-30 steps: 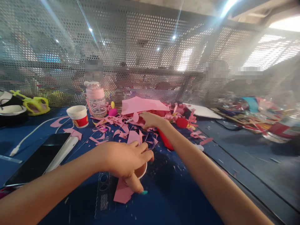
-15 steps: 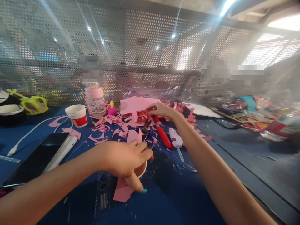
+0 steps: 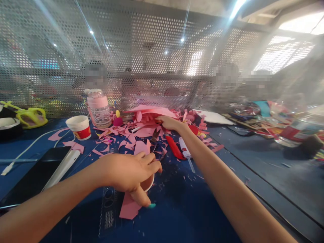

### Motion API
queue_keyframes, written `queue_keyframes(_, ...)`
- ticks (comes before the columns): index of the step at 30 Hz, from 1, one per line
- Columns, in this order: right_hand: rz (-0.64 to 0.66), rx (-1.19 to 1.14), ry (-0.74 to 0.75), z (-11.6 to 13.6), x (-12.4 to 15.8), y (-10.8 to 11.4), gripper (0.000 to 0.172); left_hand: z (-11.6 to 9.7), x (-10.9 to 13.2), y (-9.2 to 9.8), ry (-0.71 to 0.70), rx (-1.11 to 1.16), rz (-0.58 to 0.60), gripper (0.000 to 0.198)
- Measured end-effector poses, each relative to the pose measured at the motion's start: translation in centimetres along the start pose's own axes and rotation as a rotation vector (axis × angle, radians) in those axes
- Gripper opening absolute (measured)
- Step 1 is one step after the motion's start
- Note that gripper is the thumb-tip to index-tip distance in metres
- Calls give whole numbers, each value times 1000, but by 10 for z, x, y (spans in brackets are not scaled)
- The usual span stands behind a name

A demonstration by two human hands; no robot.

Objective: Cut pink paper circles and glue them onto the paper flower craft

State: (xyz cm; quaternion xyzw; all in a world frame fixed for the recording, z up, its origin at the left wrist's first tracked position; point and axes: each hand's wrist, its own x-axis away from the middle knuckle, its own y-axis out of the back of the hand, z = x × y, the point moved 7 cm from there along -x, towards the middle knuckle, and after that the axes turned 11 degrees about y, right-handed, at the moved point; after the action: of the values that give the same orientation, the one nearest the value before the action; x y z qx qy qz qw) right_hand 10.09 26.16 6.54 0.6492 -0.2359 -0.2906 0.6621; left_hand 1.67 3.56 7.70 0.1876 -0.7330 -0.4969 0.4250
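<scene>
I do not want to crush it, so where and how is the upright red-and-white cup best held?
Probably around its red band, from the cup's right side: the wall tapers below an open rim, and pink paper lies close in front.

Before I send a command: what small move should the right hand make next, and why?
Probably lift the pink sheet slightly with the right hand: its fingertips appear at the near edge, and the left hand is over the cup.
</scene>
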Motion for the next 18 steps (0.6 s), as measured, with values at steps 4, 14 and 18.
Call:
queue_keyframes(4, -47, -6, 21, -8, -2, 0, 58, 3, -1, -3, 5, -3, 14, 77)
queue_keyframes(14, -14, 73, -32, -22, -6, -7, 28, 4, -2, -5, 24, -2, 22, 79)
queue_keyframes(18, 51, 78, -89, -20, -8, -17, 29, 4, -2, -6, 23, -14, 9, 80)
